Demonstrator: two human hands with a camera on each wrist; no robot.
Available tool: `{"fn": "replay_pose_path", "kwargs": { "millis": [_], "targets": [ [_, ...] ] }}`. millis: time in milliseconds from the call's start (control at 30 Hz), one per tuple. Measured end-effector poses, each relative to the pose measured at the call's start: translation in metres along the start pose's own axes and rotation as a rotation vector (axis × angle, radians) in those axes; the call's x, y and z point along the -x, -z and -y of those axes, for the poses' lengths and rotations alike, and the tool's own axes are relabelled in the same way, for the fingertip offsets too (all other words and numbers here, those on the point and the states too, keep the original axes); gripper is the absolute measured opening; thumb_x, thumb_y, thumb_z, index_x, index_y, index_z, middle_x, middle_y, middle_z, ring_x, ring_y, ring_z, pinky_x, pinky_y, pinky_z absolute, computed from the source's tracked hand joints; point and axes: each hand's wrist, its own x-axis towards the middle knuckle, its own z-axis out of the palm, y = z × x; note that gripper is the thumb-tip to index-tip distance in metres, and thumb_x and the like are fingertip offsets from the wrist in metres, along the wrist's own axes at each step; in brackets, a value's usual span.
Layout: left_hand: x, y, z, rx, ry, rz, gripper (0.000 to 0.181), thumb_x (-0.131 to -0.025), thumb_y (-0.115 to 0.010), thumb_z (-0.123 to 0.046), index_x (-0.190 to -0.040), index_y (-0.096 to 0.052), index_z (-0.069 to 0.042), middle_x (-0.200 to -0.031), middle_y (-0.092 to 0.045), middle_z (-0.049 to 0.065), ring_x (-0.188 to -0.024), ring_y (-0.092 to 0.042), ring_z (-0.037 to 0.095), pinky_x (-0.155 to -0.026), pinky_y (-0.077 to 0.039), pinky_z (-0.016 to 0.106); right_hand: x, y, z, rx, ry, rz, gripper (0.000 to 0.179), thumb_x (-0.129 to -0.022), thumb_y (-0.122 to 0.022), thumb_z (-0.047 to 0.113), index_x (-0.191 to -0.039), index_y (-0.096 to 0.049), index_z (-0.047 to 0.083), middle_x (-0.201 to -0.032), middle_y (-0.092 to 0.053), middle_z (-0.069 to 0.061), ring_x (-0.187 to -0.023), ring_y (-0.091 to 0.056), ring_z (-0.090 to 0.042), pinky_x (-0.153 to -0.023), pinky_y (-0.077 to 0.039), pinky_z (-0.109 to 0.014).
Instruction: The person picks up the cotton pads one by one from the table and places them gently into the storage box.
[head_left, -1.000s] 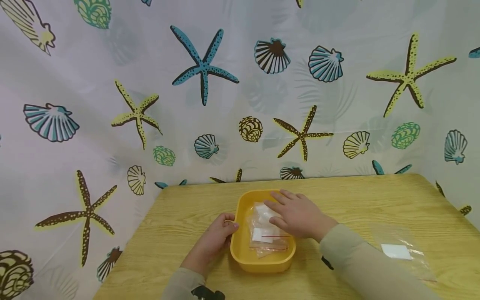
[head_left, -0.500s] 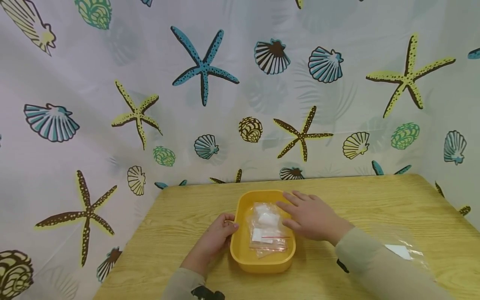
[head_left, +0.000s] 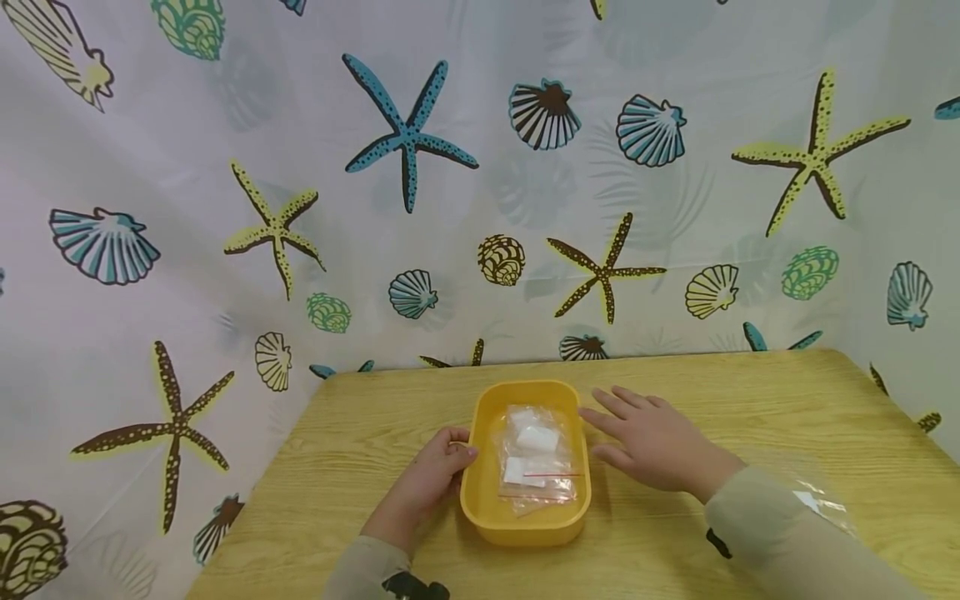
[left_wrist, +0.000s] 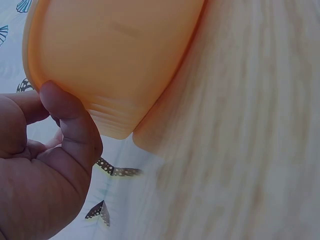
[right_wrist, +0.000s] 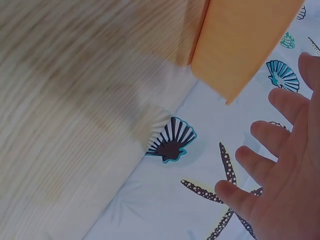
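Observation:
A yellow plastic container (head_left: 522, 535) with rounded corners stands on the table in the head view. Inside it lie several clear zip bags (head_left: 551, 486) with white pieces in them. My left hand (head_left: 429, 479) pinches the container's left rim between thumb and fingers, as the left wrist view also shows on the container wall (left_wrist: 115, 55). To the right of the container, my right hand (head_left: 660, 442) hovers with fingers spread and holds nothing. The right wrist view has those fingers (right_wrist: 272, 137) apart from the container's side (right_wrist: 240, 45).
Another clear bag (head_left: 813, 502) with a white piece lies on the wooden table (head_left: 360, 433) at the right, partly hidden by my right sleeve (head_left: 795, 533). Behind the table hangs a pale cloth (head_left: 465, 192) printed with shells and starfish.
My right hand has moved from over the container to the right, past its rim. The bags inside show more fully. The left hand and the container have stayed in place.

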Motion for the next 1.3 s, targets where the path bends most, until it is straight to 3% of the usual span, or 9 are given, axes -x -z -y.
{"fn": "replay_pose_path", "kwargs": {
  "millis": [533, 933, 1300],
  "targets": [
    [0.000, 0.001, 0.000, -0.004, 0.008, -0.004, 0.038, -0.107, -0.050, -0.017, -0.139, -0.038, 0.001, -0.108, -0.063, 0.020, -0.082, -0.059, 0.023, -0.068, -0.051, 0.029, 0.032, 0.002, -0.012, 0.032, -0.006, 0.009, 0.065, -0.105, -0.032, 0.061, -0.155, -0.043, 0.021, -0.162, -0.033, -0.010, -0.146, -0.032, -0.038, -0.109, -0.033, -0.061],
    [0.003, 0.002, -0.003, -0.035, 0.024, -0.016, 0.040, -0.108, -0.051, -0.022, -0.140, -0.039, -0.002, -0.109, -0.062, 0.019, -0.084, -0.059, 0.024, -0.071, -0.051, 0.031, 0.059, 0.002, -0.031, 0.044, -0.016, -0.030, 0.056, -0.104, -0.052, 0.049, -0.152, -0.048, 0.021, -0.159, -0.038, -0.012, -0.142, -0.037, -0.040, -0.104, -0.037, -0.062],
    [0.001, 0.003, 0.001, -0.026, 0.017, -0.014, 0.039, -0.107, -0.052, -0.020, -0.138, -0.040, -0.001, -0.107, -0.063, 0.019, -0.082, -0.061, 0.022, -0.070, -0.052, 0.030, 0.080, 0.002, -0.046, 0.041, -0.038, -0.035, 0.055, -0.103, -0.054, 0.045, -0.152, -0.049, 0.019, -0.158, -0.040, -0.014, -0.140, -0.039, -0.041, -0.104, -0.037, -0.062]
  ]
}}
